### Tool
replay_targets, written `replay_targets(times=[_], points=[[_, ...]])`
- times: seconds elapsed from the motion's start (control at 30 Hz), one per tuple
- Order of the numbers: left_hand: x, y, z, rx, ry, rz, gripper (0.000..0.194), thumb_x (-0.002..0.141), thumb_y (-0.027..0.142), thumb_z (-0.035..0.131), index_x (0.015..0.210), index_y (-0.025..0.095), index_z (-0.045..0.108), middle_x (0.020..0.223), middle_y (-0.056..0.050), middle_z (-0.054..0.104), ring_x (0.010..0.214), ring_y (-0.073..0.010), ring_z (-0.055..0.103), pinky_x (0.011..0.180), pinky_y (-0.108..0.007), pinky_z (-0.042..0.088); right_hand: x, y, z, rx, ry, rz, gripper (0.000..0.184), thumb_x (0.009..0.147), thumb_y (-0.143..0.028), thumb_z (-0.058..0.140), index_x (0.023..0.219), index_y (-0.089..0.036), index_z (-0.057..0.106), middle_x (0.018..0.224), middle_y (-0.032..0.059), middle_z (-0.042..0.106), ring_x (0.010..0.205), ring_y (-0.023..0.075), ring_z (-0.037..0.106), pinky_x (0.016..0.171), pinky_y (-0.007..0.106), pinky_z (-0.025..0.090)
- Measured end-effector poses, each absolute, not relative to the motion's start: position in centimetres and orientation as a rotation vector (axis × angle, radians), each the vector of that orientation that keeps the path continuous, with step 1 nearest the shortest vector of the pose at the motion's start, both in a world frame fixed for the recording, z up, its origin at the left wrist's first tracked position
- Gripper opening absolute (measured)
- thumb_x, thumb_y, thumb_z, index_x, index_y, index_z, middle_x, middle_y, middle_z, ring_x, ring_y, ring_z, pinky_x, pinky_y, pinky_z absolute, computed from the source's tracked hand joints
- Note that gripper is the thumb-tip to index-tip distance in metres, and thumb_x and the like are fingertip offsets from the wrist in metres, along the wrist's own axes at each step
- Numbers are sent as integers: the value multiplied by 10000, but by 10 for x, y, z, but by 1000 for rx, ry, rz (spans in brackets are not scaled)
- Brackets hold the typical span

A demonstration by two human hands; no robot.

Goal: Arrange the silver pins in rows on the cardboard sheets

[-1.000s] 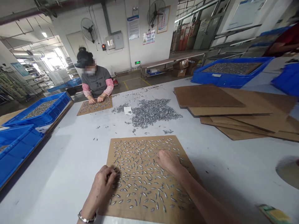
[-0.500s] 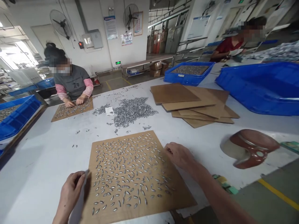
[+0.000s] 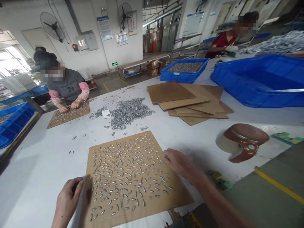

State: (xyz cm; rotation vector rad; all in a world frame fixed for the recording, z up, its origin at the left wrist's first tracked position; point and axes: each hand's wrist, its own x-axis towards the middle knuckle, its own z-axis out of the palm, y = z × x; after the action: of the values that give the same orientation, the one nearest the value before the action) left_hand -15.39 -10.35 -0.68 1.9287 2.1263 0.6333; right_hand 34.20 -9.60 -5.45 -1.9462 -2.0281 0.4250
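A brown cardboard sheet (image 3: 106, 220) lies before me, its near edge at the table's front. Many small silvery, spindle-shaped metal pieces (image 3: 123, 173) are spread over it, mostly lying separately. At the sheet's left edge, my left hand (image 3: 67, 199) is closed, thumb and fingers curled together at the border; the exact contact is hard to see. My right hand (image 3: 177, 162) is closed too, its curled fingers on the sheet's right edge, knuckles up. The undersides of both hands are hidden.
Beyond the sheet lies a heap of similar pieces (image 3: 129, 112) beside a white paper scrap (image 3: 106, 114). Stacked cardboard sheets (image 3: 171, 93), a blue crate (image 3: 186, 77) and a larger blue tub (image 3: 256, 84) stand right. A brown stool-like object (image 3: 247, 137) is nearer. Two co-workers sit farther off.
The whole view has shifted slightly as my head moved. Both hands keep their places at the sheet's edges. Some pieces near its right side were blurred and now look sharper.
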Motion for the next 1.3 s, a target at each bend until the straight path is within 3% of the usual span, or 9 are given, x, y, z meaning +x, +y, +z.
replay_targets(times=[0.33, 0.6, 0.83, 1.3], points=[[-139, -104, -6, 1988, 2045, 671, 435, 853, 620, 513, 881, 255, 748, 908, -59, 773, 797, -248, 737, 730, -345, 594, 326, -99, -49, -2146, -2019, 461, 206, 930, -102, 490, 799, -201, 614, 914, 49, 686, 840, 176, 615, 711, 268, 327], [-134, -105, -5, 1956, 2025, 671, 449, 859, 621, 501, 892, 244, 742, 909, -61, 756, 792, -241, 730, 716, -351, 574, 280, -87, -19, -2083, -2156, 497, 230, 1007, -207, 515, 908, -173, 720, 1032, 106, 754, 971, 205, 688, 757, 272, 391], [-136, -113, -7, 1916, 2010, 685, 466, 854, 638, 484, 872, 247, 736, 896, -68, 753, 785, -249, 727, 722, -368, 577, 261, -83, -27, -2177, -2125, 510, 258, 961, -140, 504, 929, -128, 760, 966, 169, 777, 877, 247, 728, 653, 289, 367], [-133, -116, -14, 1921, 1970, 709, 441, 889, 611, 497, 891, 248, 746, 899, -65, 752, 770, -246, 719, 700, -358, 570, 269, -84, -27, -2103, -2141, 565, 262, 916, -127, 536, 703, -181, 680, 747, 58, 704, 686, 150, 599, 601, 281, 250]])
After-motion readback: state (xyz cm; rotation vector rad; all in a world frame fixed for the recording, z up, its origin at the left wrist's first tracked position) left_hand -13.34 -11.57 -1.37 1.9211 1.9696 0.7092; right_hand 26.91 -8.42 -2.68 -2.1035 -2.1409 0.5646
